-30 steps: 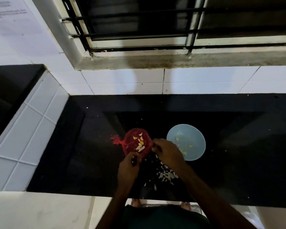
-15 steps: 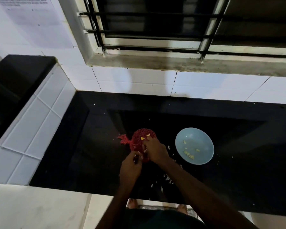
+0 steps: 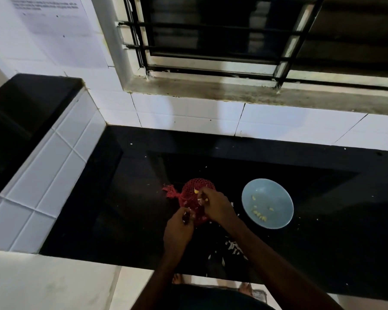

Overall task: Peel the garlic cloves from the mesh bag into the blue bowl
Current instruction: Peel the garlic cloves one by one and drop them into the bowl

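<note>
My main worry here: the mesh bag (image 3: pixel 189 195) sat loose on the black countertop (image 3: pixel 121 209), just left of the blue bowl (image 3: pixel 278 189). One snag in the netting could've dragged the bag or flicked garlic cloves (image 3: pixel 196 191) into the peel scraps (image 3: pixel 232 247) nearby. The right hand (image 3: pixel 217 208) reached over the bag's top, fingers bent down among the cloves, and I couldn't tell if it'd pinched one. The left hand (image 3: pixel 177 230) was curled at the bag's near edge, pinching a small dark thing (image 3: pixel 186 217) I couldn't make out. A few peeled cloves (image 3: pixel 258 214) lay in the bowl.
</note>
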Demonstrator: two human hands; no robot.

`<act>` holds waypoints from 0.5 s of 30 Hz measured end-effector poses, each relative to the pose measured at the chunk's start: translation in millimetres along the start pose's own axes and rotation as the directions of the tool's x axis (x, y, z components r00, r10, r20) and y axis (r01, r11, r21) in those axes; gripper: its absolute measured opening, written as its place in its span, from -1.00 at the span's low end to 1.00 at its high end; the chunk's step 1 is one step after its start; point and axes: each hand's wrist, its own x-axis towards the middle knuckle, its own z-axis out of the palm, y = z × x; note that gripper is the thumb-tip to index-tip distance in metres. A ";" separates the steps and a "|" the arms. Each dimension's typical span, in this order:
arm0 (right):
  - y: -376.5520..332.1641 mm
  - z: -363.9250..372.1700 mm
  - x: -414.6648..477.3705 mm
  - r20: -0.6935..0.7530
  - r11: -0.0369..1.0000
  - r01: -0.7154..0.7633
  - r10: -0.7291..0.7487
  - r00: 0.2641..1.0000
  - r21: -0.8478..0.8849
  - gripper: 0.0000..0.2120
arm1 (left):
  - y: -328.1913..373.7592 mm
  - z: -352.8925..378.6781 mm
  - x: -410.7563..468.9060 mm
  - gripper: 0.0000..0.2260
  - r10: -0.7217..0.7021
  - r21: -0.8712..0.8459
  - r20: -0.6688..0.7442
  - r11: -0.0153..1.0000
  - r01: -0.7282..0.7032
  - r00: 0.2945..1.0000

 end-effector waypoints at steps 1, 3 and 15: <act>0.5 -2.1 -1.7 0.010 1.000 -0.017 0.016 1.000 0.027 -0.92 | -0.2 0.5 -0.5 -0.84 -0.002 -0.006 0.006 1.000 0.002 1.000; -0.5 -7.8 -7.2 0.010 0.995 -0.012 0.011 1.000 0.094 -0.90 | -1.0 2.6 -1.0 -0.86 0.001 -0.024 0.014 1.000 0.000 1.000; 18.9 -40.0 -64.8 -0.064 0.705 -0.071 0.164 0.984 0.705 -0.81 | 28.8 18.5 -11.3 -0.84 0.257 -0.214 -0.004 0.944 -0.252 0.966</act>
